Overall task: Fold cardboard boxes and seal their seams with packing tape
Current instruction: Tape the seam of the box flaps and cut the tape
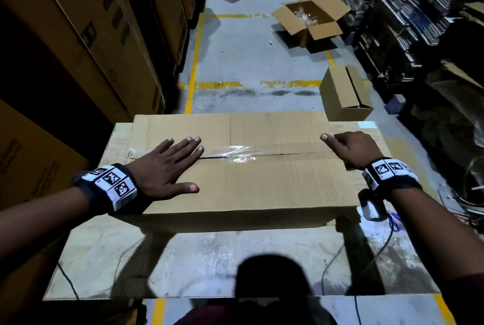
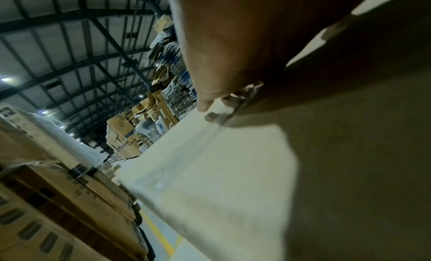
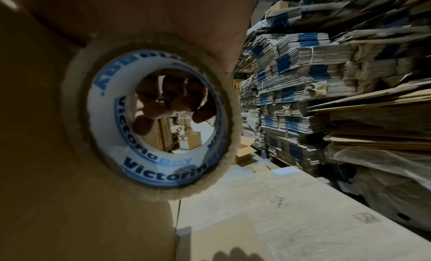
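Note:
A flat brown cardboard box (image 1: 248, 188) lies on the work surface (image 1: 209, 259). Clear packing tape (image 1: 235, 153) runs along the left part of its centre seam. My left hand (image 1: 183, 167) presses flat on the box top, its straight fingers lying over the tape. My right hand (image 1: 351, 149) sits at the box's right end with the index finger stretched along the top. It grips the tape roll (image 3: 158, 165), whose fingers (image 3: 168, 100) show through the core in the right wrist view. In the left wrist view the left hand (image 2: 221, 43) rests beside the tape (image 2: 186, 145).
Tall cartons (image 1: 78, 36) wall the left side. Bundled flat cardboard (image 1: 419, 23) is stacked on the right. On the floor ahead stand an open box (image 1: 311, 21) and a smaller box on its side (image 1: 343, 91). A cable (image 1: 387, 241) hangs off the surface's right edge.

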`<state>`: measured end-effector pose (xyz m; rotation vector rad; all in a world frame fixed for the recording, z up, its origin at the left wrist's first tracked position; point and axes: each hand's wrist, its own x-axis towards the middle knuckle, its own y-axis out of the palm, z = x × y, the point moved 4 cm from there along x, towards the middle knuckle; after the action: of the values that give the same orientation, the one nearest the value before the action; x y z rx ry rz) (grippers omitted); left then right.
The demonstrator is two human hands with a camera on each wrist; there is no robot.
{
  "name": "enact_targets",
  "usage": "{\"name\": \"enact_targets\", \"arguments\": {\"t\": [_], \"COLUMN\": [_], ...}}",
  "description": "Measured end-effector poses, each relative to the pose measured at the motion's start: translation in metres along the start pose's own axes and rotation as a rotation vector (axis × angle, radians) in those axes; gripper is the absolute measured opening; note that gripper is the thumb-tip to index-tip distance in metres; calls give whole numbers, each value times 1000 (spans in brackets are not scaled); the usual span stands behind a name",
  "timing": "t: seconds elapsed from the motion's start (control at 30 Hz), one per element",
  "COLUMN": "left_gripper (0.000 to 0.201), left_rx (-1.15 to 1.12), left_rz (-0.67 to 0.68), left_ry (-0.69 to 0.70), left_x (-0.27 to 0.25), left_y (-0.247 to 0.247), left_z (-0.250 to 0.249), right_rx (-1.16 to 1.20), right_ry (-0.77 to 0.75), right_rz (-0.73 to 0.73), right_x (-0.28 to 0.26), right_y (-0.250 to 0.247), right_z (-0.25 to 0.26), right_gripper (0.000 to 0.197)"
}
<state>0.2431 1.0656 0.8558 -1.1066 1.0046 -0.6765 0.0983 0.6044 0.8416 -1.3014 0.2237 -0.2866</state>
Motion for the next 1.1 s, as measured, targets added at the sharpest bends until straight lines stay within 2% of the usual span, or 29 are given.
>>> {"name": "enact_targets", "arguments": {"t": [0.1, 0.17, 0.33, 0.57, 0.73, 1.1], "left_gripper": [103, 106, 106, 109, 110, 111], "left_rx": [27, -79, -290, -419, -443, -400], "left_rz": [99, 105, 67, -43, -103, -121], "left_ry": [-25, -133, -315, -483, -504, -383], "left_x": [-2, 2, 41, 93, 130, 189], "left_y": [-12, -19, -26, -40, -54, -84], "left_z": [-19, -41, -109, -165, -205, -271], "right_rx": [10, 13, -6, 22, 59, 137], "right_ry": [-23, -41, -64, -125, -138, -112], "right_rz": [-10, 2, 14, -12, -38, -63], "right_x": [1, 4, 4, 6, 7, 3], "right_y": [0, 0, 3, 7, 11, 6], "right_z": [-1, -1, -8, -11, -16, -18], "right_gripper": [76, 78, 72, 72, 72, 66]}}
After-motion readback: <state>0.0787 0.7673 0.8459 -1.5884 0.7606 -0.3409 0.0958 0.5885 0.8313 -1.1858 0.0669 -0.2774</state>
